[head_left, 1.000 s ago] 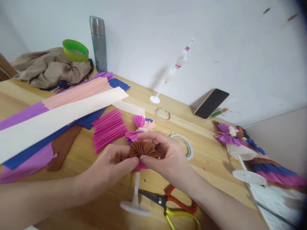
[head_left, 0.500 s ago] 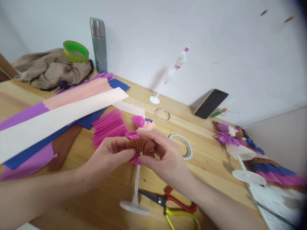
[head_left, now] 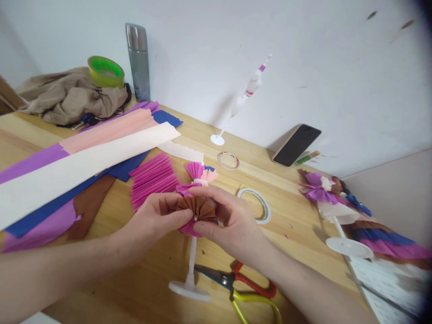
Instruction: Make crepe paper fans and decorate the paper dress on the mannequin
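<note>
Between my fingertips is a brown pleated paper fan [head_left: 199, 208] with a small pearl-like bead at its lower middle. My left hand [head_left: 161, 217] pinches its left side, thumb in front. My right hand [head_left: 227, 219] grips the right side, thumb near the bead. Behind and below the fan shows pink crepe paper on a white stand [head_left: 190, 288], which rises from a round base. Pink, blue and peach paper pieces, with a white band round them, stick up above. A pink pleated sheet [head_left: 153, 180] lies beside my left hand.
Scissors [head_left: 226, 281] with red and yellow handles lie under my right forearm. A tape roll [head_left: 258, 204], a phone [head_left: 296, 145] and another white stand [head_left: 218, 139] are farther off. Crepe paper strips [head_left: 84, 166] cover the left; a paper-dressed stand [head_left: 349, 247] lies at right.
The brown fan has tilted slightly and shifted a little left in my fingers. My right fingers have moved slightly left and down, showing more of the white band behind.
</note>
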`<control>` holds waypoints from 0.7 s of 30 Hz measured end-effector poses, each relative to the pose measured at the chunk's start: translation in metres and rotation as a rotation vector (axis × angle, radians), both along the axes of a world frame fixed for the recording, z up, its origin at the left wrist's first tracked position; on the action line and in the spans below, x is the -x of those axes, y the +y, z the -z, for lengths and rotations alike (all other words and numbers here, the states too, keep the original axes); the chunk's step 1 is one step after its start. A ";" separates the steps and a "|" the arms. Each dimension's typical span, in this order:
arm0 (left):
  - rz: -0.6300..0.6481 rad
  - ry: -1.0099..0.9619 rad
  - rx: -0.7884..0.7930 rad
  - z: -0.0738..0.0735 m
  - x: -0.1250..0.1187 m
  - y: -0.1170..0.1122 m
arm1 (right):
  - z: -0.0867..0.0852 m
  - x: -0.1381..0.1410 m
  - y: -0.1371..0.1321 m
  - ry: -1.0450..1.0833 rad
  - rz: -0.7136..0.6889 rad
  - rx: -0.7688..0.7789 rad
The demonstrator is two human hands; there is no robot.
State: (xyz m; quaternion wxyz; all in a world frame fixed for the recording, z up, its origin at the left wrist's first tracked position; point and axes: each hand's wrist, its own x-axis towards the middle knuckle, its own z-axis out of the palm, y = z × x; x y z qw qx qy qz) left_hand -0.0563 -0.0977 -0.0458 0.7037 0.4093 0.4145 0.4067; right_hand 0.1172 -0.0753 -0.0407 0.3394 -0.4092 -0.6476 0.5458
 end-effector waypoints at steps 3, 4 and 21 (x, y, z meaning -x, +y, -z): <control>-0.019 -0.050 0.024 -0.001 -0.001 0.000 | -0.002 -0.001 0.000 -0.049 -0.002 -0.086; -0.023 -0.062 0.029 -0.001 -0.001 0.000 | -0.002 -0.001 0.000 -0.064 -0.003 -0.109; -0.088 -0.005 0.035 0.002 -0.006 -0.002 | 0.004 0.005 -0.002 -0.010 0.056 -0.147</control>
